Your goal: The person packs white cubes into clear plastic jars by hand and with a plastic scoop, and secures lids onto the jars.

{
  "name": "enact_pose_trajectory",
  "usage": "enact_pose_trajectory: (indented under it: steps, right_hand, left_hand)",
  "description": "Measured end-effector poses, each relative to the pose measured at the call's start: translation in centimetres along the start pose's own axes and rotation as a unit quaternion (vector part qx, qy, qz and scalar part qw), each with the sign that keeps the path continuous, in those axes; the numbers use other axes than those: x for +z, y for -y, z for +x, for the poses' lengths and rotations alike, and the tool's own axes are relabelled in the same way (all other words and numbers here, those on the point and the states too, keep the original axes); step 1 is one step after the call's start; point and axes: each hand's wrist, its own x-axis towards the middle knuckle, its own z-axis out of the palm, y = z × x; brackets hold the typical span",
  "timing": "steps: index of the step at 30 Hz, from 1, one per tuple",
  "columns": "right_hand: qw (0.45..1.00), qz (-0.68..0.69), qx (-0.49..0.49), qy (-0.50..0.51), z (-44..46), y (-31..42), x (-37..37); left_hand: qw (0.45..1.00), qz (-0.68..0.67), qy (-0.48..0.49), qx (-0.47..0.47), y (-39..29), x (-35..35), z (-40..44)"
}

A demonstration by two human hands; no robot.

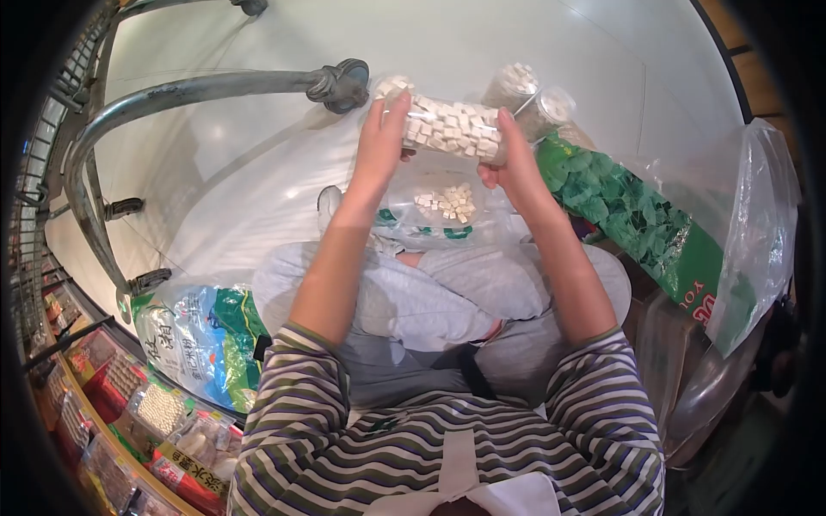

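Observation:
A clear jar full of white cubes lies on its side in the air, held between both hands. My left hand grips its left end, and my right hand grips its right end with the thumb on top. Below the jar, a clear plastic bag with green print holds loose white cubes in front of my crossed legs. Another jar of white cubes stands just beyond my left hand. Two more filled jars stand beyond my right hand, one behind the other.
A metal cart frame with wheels stands at the left. A green leafy-print bag and clear plastic lie right. A blue-and-white bag sits at lower left, beside shelves of packaged food. A clear bin is at lower right.

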Motion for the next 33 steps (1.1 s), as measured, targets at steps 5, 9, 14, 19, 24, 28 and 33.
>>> enact_pose_trajectory:
  steps: [5,9,14,19,24,28,33]
  right_hand:
    - [0.944,-0.103,-0.281,-0.139,3.1,-1.8,-2.5]
    - [0.906,-0.214,-0.355,-0.082,-1.5,2.3,0.0]
    - [0.888,-0.141,-0.437,0.014,-2.8,3.3,1.6]
    - [0.879,-0.203,-0.431,0.017,-2.9,3.2,1.3]
    - [0.847,-0.248,-0.470,-0.024,-3.2,3.2,1.2]
    - [0.718,-0.420,-0.554,-0.037,-3.1,2.7,0.5]
    - [0.713,-0.447,-0.538,-0.048,-1.6,2.5,0.0]
  left_hand:
    - [0.997,0.058,0.050,0.005,0.5,1.3,-1.7]
    - [0.929,-0.208,0.199,-0.233,4.1,1.4,0.0]
    - [0.801,-0.383,0.363,-0.282,4.0,3.2,-1.5]
    - [0.805,-0.269,0.424,-0.315,4.4,4.1,-2.6]
    - [0.871,-0.164,0.358,-0.293,4.6,3.7,-1.5]
    - [0.924,-0.206,0.188,-0.262,3.7,3.2,-1.1]
    - [0.990,0.020,0.117,-0.073,2.0,2.4,-0.8]
